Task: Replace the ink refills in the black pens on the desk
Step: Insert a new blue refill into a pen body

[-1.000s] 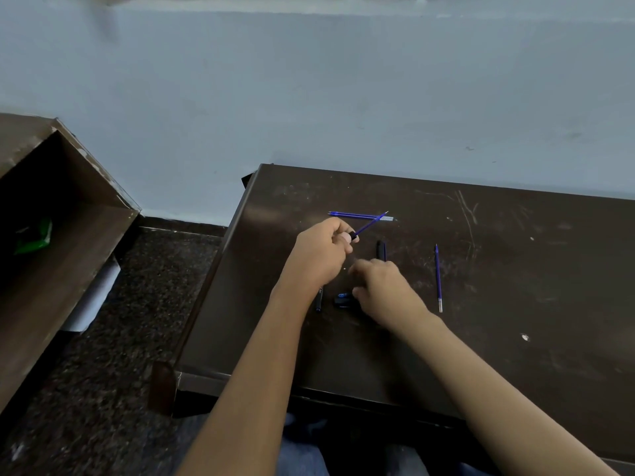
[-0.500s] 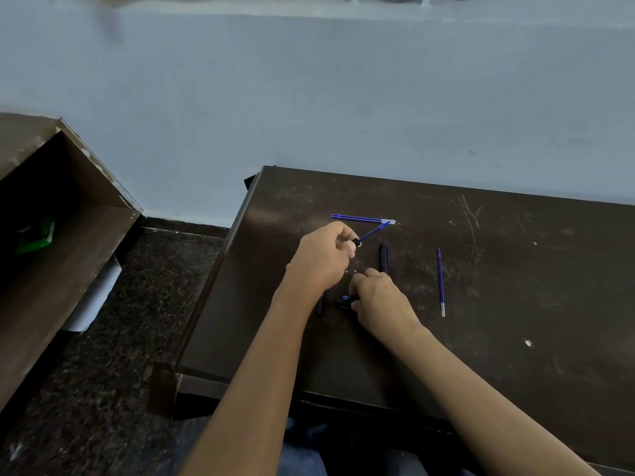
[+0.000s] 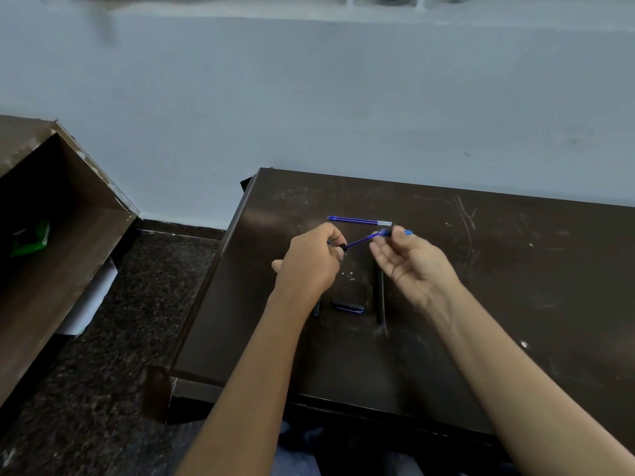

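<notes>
The left grip [image 3: 311, 266], just in front of the spare refill [image 3: 359, 221] that lies on the worktop [image 3: 515, 269], is clenched round a black pen piece [image 3: 342, 248], likely to steady it. From that piece a blue refill [image 3: 360, 240] slants up toward the spare's metal tip. There the right grip [image 3: 412, 262], palm turned up, pinches its far end. Whether it's drawing the refill out or feeding it in, I can't say. Further in front of the spare lies a black barrel [image 3: 379, 297], set aside for its turn, I'd guess.
</notes>
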### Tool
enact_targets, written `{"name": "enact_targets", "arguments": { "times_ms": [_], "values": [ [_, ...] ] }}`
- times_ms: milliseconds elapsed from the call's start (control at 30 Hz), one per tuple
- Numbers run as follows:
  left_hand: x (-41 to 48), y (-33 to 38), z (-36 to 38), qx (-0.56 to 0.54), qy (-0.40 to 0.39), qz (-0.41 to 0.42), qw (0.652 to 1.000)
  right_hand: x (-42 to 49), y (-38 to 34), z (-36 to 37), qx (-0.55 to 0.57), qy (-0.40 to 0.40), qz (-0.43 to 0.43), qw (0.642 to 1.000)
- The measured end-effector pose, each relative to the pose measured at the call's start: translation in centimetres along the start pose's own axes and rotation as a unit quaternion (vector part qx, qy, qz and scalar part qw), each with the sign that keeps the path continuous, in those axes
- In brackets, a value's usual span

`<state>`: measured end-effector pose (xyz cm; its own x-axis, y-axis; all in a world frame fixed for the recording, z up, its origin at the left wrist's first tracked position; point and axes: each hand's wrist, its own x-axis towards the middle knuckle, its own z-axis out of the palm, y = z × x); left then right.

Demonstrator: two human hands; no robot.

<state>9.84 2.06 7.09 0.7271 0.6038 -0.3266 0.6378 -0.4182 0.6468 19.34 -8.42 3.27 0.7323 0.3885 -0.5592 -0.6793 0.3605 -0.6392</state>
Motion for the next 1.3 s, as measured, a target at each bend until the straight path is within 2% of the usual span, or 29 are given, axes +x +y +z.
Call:
{"name": "enact_targets", "arguments": {
  "times_ms": [100, 500, 800, 1067, 1300],
  "values": [
    [0.0, -0.1, 0.1, -0.002, 0.005, 0.005, 1.000, 0.1, -0.9, -0.1, 0.030, -0.016, -0.015, 0.999],
    [0.0, -0.4, 0.0, -0.012, 0.009, 0.012, 1.000, -0.3, -0.5, 0.3, -0.066, -0.044, -0.060, 0.995],
    [0.4, -0.9, 0.2, -0.011, 0.013, 0.020, 1.000, -0.4, -0.2, 0.5, -0.088, -0.054, -0.070, 0.992],
    [0.6, -1.1, 0.3, -0.012, 0.017, 0.062, 0.998, -0.4, 0.2, 0.4, -0.125, -0.058, -0.085, 0.987],
    [0.7, -0.9, 0.5, -0.032, -0.026, 0.059, 0.997, -0.5, 0.5, 0.4, -0.144, -0.079, -0.081, 0.983]
  ]
}}
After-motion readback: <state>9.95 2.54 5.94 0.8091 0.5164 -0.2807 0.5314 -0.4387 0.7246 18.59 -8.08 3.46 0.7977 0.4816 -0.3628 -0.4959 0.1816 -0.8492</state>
